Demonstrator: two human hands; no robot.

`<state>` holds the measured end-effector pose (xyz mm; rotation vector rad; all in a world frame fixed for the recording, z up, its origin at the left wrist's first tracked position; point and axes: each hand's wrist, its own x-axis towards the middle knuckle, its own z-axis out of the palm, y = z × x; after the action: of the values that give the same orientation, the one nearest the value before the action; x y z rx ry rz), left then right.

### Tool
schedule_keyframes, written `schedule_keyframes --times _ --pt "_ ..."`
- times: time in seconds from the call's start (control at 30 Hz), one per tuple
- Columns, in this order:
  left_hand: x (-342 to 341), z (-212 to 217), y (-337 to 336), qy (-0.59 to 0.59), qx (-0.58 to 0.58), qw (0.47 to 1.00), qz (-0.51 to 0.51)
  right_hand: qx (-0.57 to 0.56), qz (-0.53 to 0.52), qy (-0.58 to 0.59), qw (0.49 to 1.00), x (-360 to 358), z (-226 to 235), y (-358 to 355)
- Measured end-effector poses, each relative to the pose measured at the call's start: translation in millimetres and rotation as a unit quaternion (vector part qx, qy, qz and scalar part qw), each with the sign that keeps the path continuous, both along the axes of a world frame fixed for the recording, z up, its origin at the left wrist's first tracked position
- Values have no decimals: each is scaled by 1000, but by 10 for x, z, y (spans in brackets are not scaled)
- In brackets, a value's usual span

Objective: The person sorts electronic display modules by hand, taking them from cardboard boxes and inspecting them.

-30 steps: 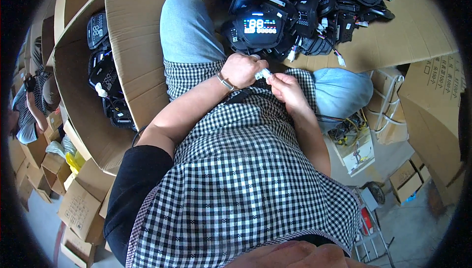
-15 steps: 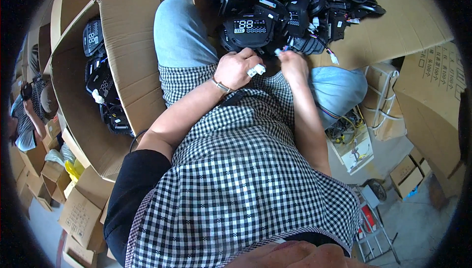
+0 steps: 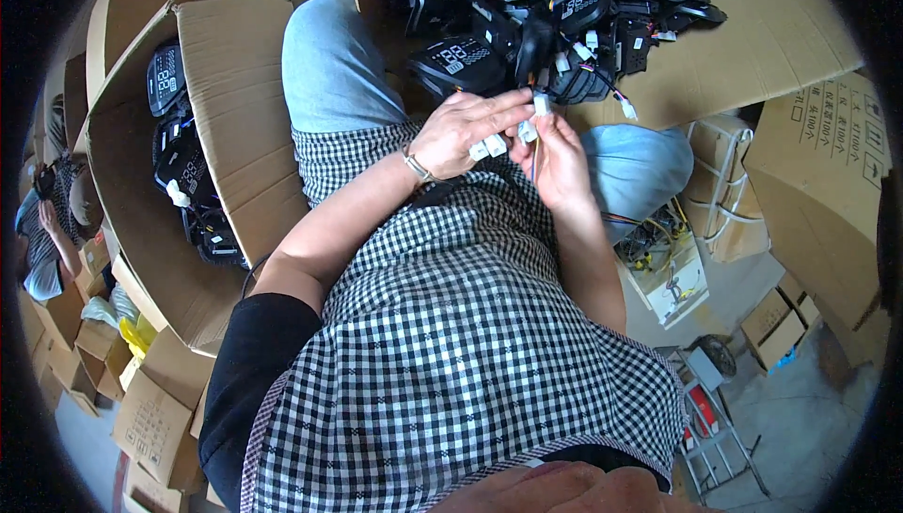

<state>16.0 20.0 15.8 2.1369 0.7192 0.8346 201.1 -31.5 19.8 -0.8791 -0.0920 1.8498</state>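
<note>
Head view: both hands up at the near edge of the far pile, working white connectors

Since a second ago the hands have risen from the lap toward the black display units (image 3: 546,5). Left hand (image 3: 461,132) fingers curl loosely over two small white plugs (image 3: 487,148); right hand (image 3: 555,151) pinches another white connector (image 3: 541,105), long axis roughly upright, pointing far, thin wires trailing near
</note>
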Motion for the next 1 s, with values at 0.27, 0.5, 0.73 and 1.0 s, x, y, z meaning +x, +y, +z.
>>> schedule_keyframes --times 0.27,0.5,0.73,1.0 --pt "183 -152 -2 102 -51 992 -50 26 103 -425 899 -46 207 -263" --pt "240 -203 -8 86 -77 992 -50 220 201 -856 422 209 772 -186" --pt "278 -187 39 94 -34 988 -117 290 382 -818 318 316 820 -38" --pt "382 -129 -6 -12 -63 998 -10 221 290 -610 704 728 317 -49"
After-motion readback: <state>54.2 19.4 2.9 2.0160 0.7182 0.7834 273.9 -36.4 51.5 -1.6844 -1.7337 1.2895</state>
